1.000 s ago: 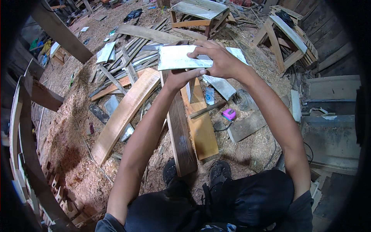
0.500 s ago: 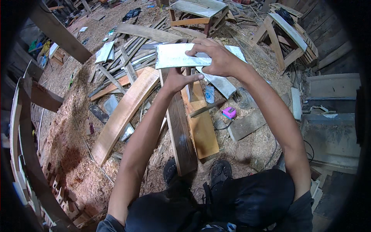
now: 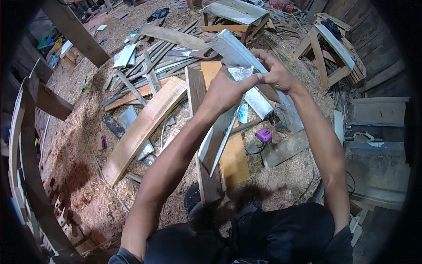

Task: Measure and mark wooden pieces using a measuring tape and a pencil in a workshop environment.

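Hands: 2, both mine, both occupied. Left hand point(image 3: 222, 92): closed around the upper part of a whitish board point(image 3: 218, 138), thumb stretched to the right until its tip meets my other hand. Right hand point(image 3: 281, 75): fingers curled over a second pale length point(image 3: 233, 46), narrow grip. Lengths held: 2 by appearance; whether they are joined where the hands meet, I cannot tell. The left one slants down toward my knees, in front of a dark plank; the right one runs from upper left to lower right, past my right wrist.

Counts around the hands:
- dark brown plank point(image 3: 209, 189), 1, below the left-hand board;
- yellow plank point(image 3: 235, 165), 1, just beside it;
- light curved plank point(image 3: 145, 130), 1, left of my left forearm;
- pink tape measure point(image 3: 263, 135), 1, between my forearms;
- blue-and-white packet point(image 3: 243, 114), 1, near the tape;
- handsaw point(image 3: 204, 53), 1, beyond the hands, lying by the loose strips.

Farther off, wooden stands: 2, a low stand point(image 3: 233, 12) ahead, a slanted stand point(image 3: 334, 39) at right. Wood shavings point(image 3: 99, 169) cover the floor.
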A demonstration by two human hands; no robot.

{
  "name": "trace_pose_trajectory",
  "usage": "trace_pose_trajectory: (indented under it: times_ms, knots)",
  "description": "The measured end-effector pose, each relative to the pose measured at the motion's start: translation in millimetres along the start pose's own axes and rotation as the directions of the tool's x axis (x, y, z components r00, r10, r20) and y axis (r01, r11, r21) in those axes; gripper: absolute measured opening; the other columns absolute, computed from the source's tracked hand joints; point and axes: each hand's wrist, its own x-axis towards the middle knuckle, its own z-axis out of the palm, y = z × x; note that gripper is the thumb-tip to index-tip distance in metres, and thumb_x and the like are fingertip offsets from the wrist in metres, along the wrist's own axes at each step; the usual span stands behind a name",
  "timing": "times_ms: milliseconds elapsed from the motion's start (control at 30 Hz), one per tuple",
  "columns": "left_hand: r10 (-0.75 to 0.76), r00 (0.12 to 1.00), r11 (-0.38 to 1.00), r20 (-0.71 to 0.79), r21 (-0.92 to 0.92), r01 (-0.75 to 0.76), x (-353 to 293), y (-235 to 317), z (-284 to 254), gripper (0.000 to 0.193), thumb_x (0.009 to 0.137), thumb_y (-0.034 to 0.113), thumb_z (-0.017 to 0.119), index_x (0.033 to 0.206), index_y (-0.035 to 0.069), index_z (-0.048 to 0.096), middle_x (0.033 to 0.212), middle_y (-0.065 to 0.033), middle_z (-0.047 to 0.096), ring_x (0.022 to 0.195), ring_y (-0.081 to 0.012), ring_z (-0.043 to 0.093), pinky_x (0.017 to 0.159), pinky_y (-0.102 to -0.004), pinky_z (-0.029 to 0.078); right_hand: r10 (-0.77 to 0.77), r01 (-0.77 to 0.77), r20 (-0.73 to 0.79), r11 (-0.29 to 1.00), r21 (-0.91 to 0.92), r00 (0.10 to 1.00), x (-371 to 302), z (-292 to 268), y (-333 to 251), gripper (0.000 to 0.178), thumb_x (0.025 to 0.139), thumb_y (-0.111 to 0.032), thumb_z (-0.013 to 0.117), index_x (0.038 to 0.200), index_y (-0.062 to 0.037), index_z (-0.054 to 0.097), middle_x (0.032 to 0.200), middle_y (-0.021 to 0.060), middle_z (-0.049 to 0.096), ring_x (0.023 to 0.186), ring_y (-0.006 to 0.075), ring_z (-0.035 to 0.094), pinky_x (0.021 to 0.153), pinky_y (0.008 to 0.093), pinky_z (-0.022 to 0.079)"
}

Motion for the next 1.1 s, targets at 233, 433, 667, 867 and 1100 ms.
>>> trace_pose_trajectory:
  times_ms: [233,433,667,867,1100]
  knots:
    - [-0.100,0.969,0.993,0.227,0.089,0.081,5.0,-10.4,-0.1,0.065,0.083,0.056,0.066,0.109,-0.003,0.071,0.104,-0.0177,0.070,0.099,-0.0236,0.064,0.088,-0.0355,0.048,0.110,-0.087,-0.116,0.978,0.188,0.987,-27.0,11.8,19.8,0.066,0.075,-0.009,0.074,0.135,-0.0087,0.048,0.118,0.0050,0.058,0.104,0.0135,0.058,0.087,0.0270,0.049]
    - [-0.232,0.903,0.969,0.361,0.163,0.184,3.1,-4.5,-5.6,0.067,0.082,0.056,0.067,0.114,-0.003,0.069,0.112,-0.0179,0.069,0.103,-0.0246,0.063,0.094,-0.0349,0.046,0.170,-0.099,-0.163,0.923,0.373,0.972,-39.0,22.3,39.0,0.080,0.075,-0.001,0.056,0.151,-0.0084,0.033,0.126,0.0098,0.058,0.107,0.0177,0.061,0.090,0.0331,0.053]
    - [-0.198,0.881,0.976,0.430,0.172,0.136,-2.5,-22.8,1.3,0.070,0.082,0.056,0.066,0.120,-0.003,0.066,0.114,-0.0192,0.068,0.107,-0.0273,0.063,0.097,-0.0376,0.046,0.092,-0.049,-0.069,0.881,0.470,0.993,-33.8,16.3,44.7,0.079,0.070,-0.008,0.049,0.147,0.0019,0.034,0.129,0.0232,0.057,0.112,0.0289,0.063,0.098,0.0395,0.052]
    - [-0.150,0.900,0.987,0.410,0.108,0.115,1.7,-26.8,8.2,0.068,0.080,0.053,0.070,0.121,0.000,0.067,0.112,-0.0167,0.069,0.106,-0.0248,0.064,0.094,-0.0366,0.047,0.119,-0.072,-0.082,0.899,0.432,0.990,-38.3,9.4,53.3,0.080,0.068,-0.011,0.050,0.145,0.0070,0.036,0.135,0.0266,0.055,0.122,0.0337,0.060,0.108,0.0417,0.046]
    - [-0.129,0.944,0.975,0.302,0.212,0.066,0.5,-25.0,6.1,0.068,0.078,0.052,0.070,0.119,-0.001,0.066,0.107,-0.0170,0.070,0.099,-0.0234,0.066,0.089,-0.0367,0.050,0.048,0.032,-0.194,0.920,0.390,0.980,-37.7,31.7,43.0,0.079,0.068,0.001,0.059,0.145,-0.0051,0.042,0.124,0.0115,0.060,0.108,0.0199,0.063,0.092,0.0348,0.054]
